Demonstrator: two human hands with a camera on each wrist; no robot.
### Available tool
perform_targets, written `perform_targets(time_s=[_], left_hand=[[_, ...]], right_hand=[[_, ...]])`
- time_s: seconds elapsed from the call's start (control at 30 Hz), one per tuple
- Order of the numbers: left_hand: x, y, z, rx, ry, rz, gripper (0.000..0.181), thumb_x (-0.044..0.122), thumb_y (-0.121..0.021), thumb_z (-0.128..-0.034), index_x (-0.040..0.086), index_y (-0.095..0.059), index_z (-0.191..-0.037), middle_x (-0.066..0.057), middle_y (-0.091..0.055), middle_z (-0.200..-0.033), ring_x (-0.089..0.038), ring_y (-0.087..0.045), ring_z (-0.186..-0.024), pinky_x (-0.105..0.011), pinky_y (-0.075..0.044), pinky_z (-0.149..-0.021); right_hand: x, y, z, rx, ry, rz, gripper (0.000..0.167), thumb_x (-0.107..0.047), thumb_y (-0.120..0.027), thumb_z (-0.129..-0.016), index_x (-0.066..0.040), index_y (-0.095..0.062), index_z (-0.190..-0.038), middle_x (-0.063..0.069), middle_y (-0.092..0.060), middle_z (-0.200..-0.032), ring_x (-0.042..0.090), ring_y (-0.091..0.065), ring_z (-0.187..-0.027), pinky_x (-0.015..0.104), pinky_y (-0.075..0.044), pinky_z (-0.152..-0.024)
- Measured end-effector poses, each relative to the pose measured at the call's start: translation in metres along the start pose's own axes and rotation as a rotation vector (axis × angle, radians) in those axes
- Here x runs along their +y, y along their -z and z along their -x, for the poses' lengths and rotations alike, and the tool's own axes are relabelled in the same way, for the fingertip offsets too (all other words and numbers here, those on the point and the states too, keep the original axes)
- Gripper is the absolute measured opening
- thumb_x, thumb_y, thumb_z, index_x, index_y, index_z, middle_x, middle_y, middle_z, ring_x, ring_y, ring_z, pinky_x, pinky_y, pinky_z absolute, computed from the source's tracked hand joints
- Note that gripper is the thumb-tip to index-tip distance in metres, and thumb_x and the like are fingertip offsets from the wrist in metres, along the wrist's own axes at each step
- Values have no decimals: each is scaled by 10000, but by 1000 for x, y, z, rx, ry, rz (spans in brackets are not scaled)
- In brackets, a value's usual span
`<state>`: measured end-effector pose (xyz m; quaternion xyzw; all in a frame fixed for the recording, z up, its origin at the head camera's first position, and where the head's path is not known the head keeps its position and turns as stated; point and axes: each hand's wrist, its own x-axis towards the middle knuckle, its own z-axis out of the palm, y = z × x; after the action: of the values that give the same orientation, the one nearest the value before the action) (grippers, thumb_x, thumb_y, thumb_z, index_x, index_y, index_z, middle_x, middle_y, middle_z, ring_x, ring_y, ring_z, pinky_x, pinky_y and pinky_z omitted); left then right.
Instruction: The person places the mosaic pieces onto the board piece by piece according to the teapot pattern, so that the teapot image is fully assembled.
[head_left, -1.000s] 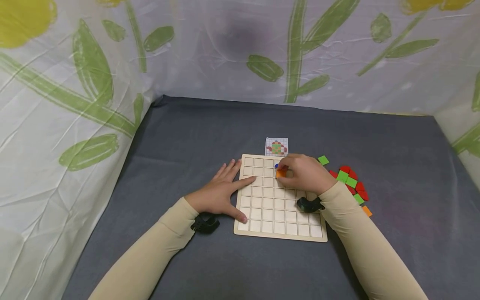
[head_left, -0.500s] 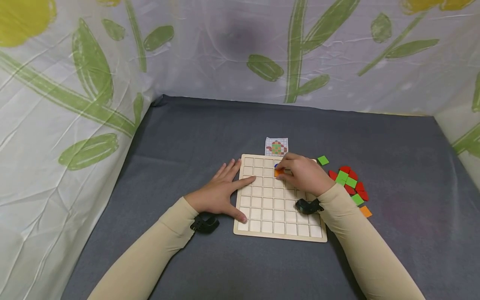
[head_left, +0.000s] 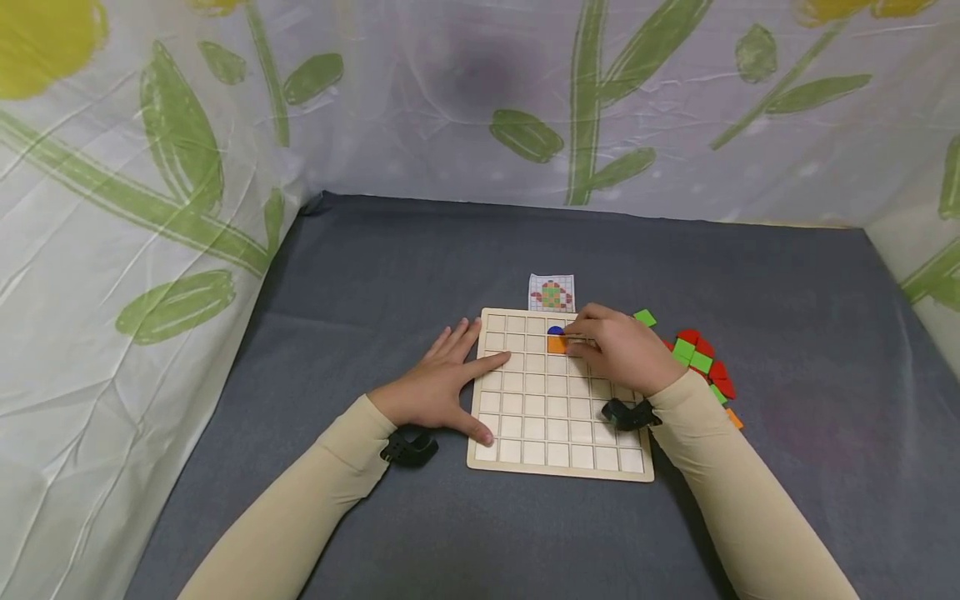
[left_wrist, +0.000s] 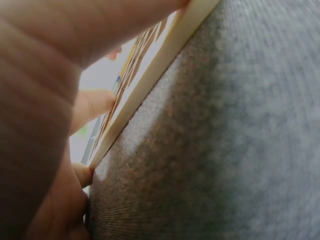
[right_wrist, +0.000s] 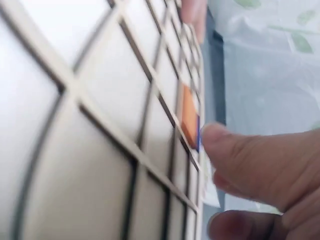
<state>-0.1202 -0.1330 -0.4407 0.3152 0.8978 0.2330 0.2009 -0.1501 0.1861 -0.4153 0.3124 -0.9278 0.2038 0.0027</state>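
Observation:
A wooden grid board (head_left: 536, 408) lies flat on the dark cloth. My left hand (head_left: 442, 387) rests over its left edge with the fingers spread and the thumb on the frame. One orange square tile (head_left: 557, 345) sits in a cell near the far side, and a blue rounded tile (head_left: 555, 331) is in the cell just beyond it. Right beside these tiles is my right hand (head_left: 618, 346); in the right wrist view its thumb (right_wrist: 220, 142) stands slightly apart from the orange tile (right_wrist: 189, 117), and I see nothing held between the fingers.
A small pattern card (head_left: 551, 293) touches or nearly touches the board's far edge. To the right lies a cluster of red tiles (head_left: 722, 379) and green tiles (head_left: 701, 362), partly behind the right forearm. One green tile (head_left: 645, 317) lies apart, and another orange tile (head_left: 735, 419) is near the sleeve.
The right hand has let go of the orange tile and drawn a little to the right, uncovering the orange and blue tiles. The left hand has stayed in place.

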Motion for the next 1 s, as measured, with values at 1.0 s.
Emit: perform_targets(time_s=[1.0], left_hand=[[0, 0, 0, -1, 13, -11, 1195, 695, -886, -696, 313, -309, -1670, -126, 158, -1751, -307, 175, -1614, -514, 86, -1298]], right_hand=[[63, 59, 39, -286, -446, -134, 250, -119, -774, -944, 47, -736, -1127, 115, -771, -977, 260, -710, -879, 507, -608, -813]])
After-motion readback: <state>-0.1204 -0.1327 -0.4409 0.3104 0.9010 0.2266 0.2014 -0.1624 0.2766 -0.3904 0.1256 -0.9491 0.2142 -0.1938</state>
